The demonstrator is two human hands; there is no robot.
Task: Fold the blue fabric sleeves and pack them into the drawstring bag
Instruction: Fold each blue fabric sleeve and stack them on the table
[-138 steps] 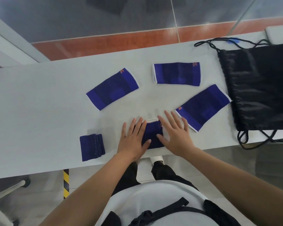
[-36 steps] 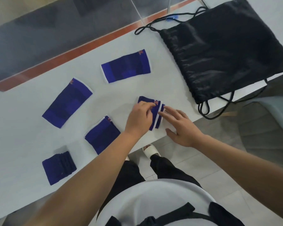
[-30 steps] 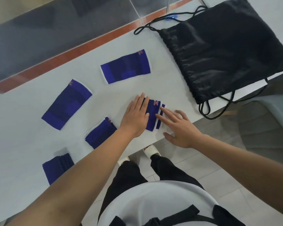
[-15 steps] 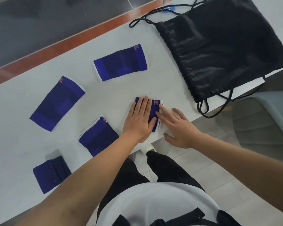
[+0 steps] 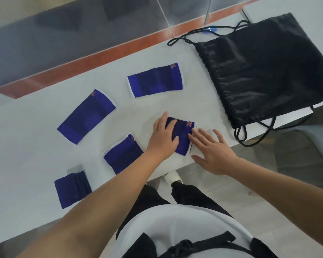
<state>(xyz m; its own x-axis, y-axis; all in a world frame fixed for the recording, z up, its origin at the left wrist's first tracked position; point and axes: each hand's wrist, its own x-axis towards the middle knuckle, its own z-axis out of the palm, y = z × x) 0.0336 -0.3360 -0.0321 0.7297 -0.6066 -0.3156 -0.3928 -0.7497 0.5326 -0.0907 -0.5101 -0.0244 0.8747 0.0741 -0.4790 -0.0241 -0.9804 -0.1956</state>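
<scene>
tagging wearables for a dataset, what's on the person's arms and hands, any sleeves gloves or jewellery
Both arms are bare from the lower frame edge to the fingers: no sleeves or gloves. The left hand and right hand show no rings, watch or wristband, though only their backs face the camera. Fingernails look short and unpainted. Lower down, a white top and a black strap show at the torso.

- We have one view, worn on the head, looking steeply down at the white table (image 5: pixel 35 146).
- We see our own forearms close below.
</scene>
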